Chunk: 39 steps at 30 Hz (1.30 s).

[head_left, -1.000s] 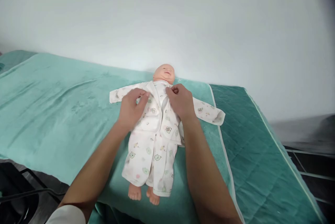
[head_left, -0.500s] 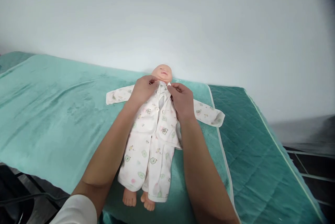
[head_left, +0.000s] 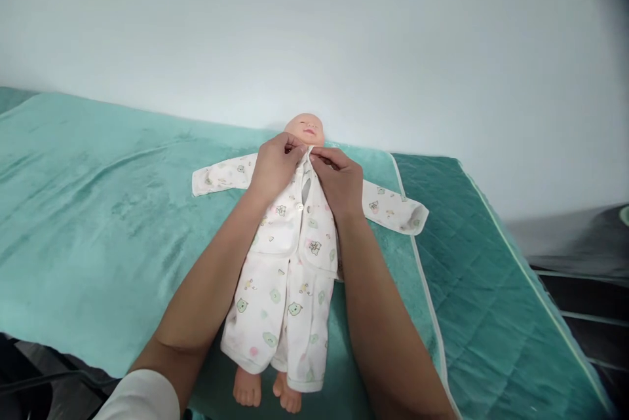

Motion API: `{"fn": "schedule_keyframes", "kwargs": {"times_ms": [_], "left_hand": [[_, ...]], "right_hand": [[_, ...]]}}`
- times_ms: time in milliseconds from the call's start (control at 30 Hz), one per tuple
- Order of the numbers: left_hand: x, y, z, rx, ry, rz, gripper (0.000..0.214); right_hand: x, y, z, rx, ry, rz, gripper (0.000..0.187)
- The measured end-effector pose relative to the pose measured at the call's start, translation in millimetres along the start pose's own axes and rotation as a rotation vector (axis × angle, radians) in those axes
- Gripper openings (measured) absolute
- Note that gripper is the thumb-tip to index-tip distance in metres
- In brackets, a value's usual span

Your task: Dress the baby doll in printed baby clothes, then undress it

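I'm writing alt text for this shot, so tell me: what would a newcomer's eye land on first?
A baby doll lies on its back at the centre, arms spread, in a white printed jacket and trousers, bare feet toward the camera. The left hand and right hand pinch the jacket's front edges together just under its chin. Beneath it spreads a teal towel, with a darker quilted mat to the right.

Left hand (head_left: 276, 168), right hand (head_left: 343, 182) covering collar of jacket (head_left: 287, 227), forearms (head_left: 209, 305) cut off

Quilted green bed (head_left: 496, 302); teal towel (head_left: 98, 210) spread over it; doll (head_left: 287, 295) supine on towel.
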<state>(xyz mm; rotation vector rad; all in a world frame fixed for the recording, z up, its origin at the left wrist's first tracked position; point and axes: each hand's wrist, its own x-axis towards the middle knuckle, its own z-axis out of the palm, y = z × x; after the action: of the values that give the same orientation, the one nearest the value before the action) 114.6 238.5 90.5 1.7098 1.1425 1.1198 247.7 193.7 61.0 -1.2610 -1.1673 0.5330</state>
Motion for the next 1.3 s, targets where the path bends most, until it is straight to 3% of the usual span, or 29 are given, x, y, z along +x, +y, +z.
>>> {"fn": "schedule_keyframes", "kwargs": {"times_ms": [600, 767, 867, 1033, 1300], "left_hand": [[-4.7, -6.6, -1.1, -0.003, -0.123, 0.005, 0.014], [-4.9, -9.9, -1.3, -0.047, -0.123, -0.006, 0.023], [-7.9, -9.4, -1.7, 0.044, -0.095, 0.006, 0.029], [-13.9, -8.2, -3.3, 0.186, -0.046, 0.058, 0.023], [-23.1, -14.2, -6.4, 0.275, -0.036, 0.094, 0.025]], "right_hand": [[0.5, -2.9, -1.9, -0.05, -0.19, 0.115, 0.018], [0.9, 1.6, -1.2, -0.044, -0.191, 0.142, 0.021], [0.2, 4.0, -1.3, -0.022, -0.192, 0.145, 0.023], [-2.7, 3.1, -1.4, -0.002, -0.163, 0.141, 0.022], [-18.5, -7.0, -0.4, -0.146, -0.087, 0.109, 0.018]]}}
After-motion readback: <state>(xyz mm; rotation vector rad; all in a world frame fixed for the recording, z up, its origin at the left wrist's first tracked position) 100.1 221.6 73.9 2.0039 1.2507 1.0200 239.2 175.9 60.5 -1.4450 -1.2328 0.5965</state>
